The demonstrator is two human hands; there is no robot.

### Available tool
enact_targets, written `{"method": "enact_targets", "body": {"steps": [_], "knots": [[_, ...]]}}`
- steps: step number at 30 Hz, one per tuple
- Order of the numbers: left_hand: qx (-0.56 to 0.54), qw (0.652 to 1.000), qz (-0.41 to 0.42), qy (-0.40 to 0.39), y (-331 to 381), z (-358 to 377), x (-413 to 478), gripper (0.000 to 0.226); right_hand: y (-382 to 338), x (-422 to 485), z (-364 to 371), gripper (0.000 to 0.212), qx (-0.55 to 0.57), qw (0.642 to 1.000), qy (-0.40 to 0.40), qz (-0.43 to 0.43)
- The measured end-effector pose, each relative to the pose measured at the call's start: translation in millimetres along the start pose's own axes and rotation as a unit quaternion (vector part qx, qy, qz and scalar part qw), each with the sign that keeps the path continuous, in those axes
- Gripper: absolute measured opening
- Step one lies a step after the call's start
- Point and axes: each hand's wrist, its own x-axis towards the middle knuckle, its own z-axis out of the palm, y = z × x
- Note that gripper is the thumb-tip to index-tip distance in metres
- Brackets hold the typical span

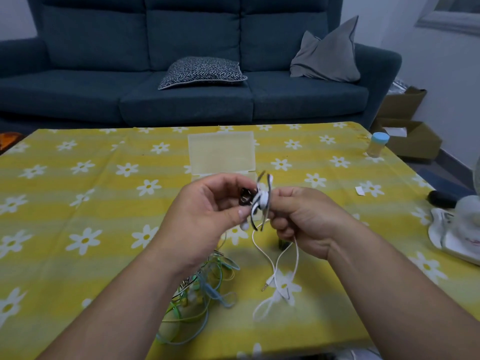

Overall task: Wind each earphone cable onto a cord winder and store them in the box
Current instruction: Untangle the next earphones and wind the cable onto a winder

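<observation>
A dark blue three-seat sofa [181,100] is set well beyond the left hand [205,216] and the right hand [309,222], past the far edge of a table [345,124] covered by a yellow cloth [78,203] printed with white daisies. A black-and-white patterned cushion [202,72] is laid flat on the middle seat, straight ahead of both hands. A grey cushion [327,55] is propped in the sofa corner beyond the right hand. Pale walls [441,74] are seen behind. Open cardboard boxes [413,136] are stood on the floor [449,165], far to the right of the right hand. The room is dimly lit.
</observation>
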Motion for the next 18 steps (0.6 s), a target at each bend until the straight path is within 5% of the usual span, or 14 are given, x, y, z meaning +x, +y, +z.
{"method": "enact_targets", "body": {"steps": [10,18], "knots": [[0.089,0.981,0.029,0.17,-8.4,-8.9,8.3,0.036,5.1,-9.8,12.4,0.023,-0.118,0.988,-0.065,-0.071],[0.12,0.973,0.014,0.197,-13.5,-11.1,9.6,0.031,1.8,-17.4,12.4,0.025,-0.168,0.978,-0.054,-0.112]]}}
